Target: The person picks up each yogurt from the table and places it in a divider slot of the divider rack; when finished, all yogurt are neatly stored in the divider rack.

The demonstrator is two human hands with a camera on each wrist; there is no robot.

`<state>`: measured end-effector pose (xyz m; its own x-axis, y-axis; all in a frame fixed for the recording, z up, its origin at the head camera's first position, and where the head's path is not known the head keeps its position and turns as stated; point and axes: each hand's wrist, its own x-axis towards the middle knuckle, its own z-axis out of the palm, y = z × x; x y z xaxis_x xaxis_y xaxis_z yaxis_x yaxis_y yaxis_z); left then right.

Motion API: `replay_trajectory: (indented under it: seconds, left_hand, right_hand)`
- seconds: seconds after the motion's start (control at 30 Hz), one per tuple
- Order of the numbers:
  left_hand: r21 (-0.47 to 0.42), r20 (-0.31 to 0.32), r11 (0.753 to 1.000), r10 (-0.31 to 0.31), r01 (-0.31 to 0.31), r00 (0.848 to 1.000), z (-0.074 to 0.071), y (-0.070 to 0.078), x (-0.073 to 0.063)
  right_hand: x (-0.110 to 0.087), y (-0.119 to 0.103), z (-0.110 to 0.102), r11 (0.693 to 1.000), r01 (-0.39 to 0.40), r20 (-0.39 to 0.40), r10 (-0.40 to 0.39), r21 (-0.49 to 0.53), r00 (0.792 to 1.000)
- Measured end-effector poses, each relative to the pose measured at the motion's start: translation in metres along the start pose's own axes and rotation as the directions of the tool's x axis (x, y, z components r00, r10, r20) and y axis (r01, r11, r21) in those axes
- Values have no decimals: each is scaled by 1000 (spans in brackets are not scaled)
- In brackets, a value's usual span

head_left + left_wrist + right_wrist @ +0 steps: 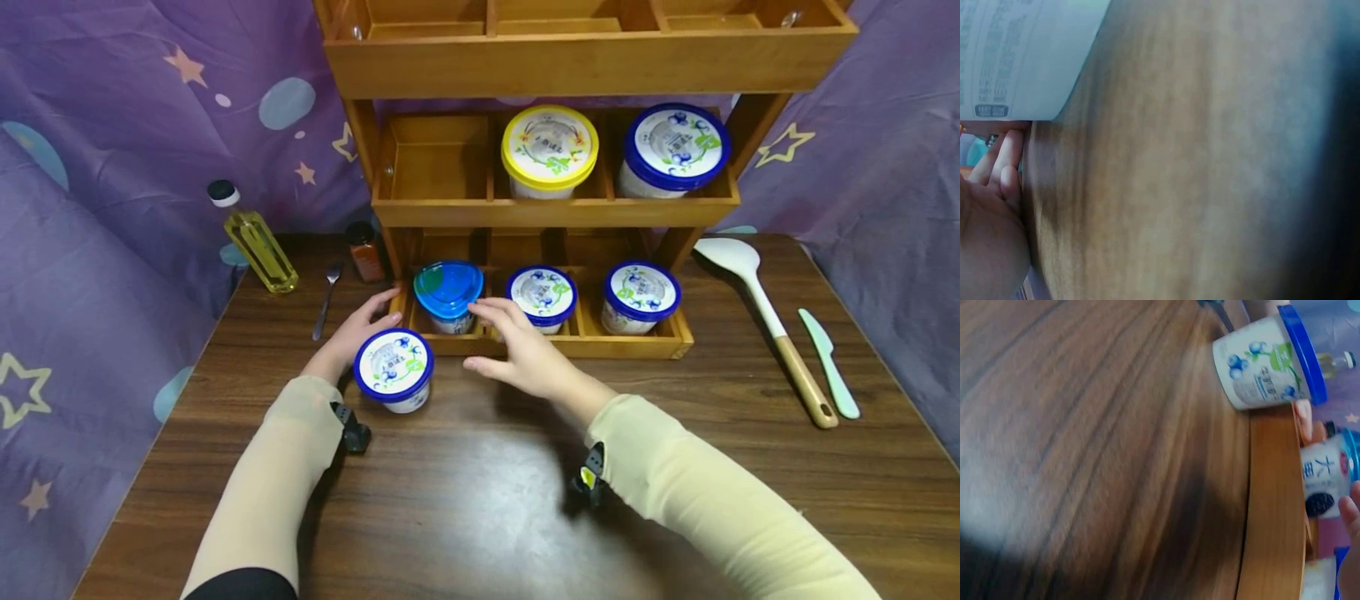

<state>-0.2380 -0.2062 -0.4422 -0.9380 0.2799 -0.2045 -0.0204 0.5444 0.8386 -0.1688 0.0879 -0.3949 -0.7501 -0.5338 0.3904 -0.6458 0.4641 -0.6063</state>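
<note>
My left hand (351, 340) reaches to the left end of the wooden rack's bottom tier, its fingers extended at the tier's corner. Just beside it on the table stands a yogurt tub with a blue-rimmed white lid (393, 365), printed with blueberries. In the left wrist view, that tub's white side (1022, 56) hangs over the fingers (1010, 150). My right hand (525, 354) is held with loosely spread fingers, fingertips right at the edge of a tub with a clear blue lid (450, 289) in the left compartment. That tub (1324, 478) shows dark berries on its side.
Two blue-rimmed tubs (542, 296) fill the other bottom compartments. Above sit a yellow-lidded tub (550, 150) and another blue-rimmed one (675, 148). An oil bottle (260, 246), spice jar (365, 252) and fork (327, 302) lie left; a ladle (768, 312) and green knife (828, 362) right.
</note>
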Motion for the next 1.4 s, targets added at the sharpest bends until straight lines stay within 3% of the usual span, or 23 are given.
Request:
replay_trajectory:
  seconds: [0.2,0.33,0.6,0.9,1.2,1.4]
  left_hand:
    - [10,-6,1000,-2,2,1000,0,2,0]
    - [14,-9,1000,4,-4,1000,1,2,0]
    - [-11,-2,1000,-13,13,1000,1,1,1]
    - [-24,23,1000,-12,13,1000,-2,35,-21]
    - [-41,19,999,8,-8,1000,-1,36,-24]
    - [-48,29,999,15,-13,999,-2,35,-23]
  right_hand:
    - [7,-9,14,999,49,130,-49,2,990]
    - [13,-13,24,998,48,198,-41,-33,979]
    - [22,-17,41,998,29,274,-14,-48,962]
    - [30,-23,54,998,40,312,-23,-48,950]
    - [32,-25,62,999,13,328,0,-39,945]
    - [35,-26,64,998,36,316,-21,-43,949]
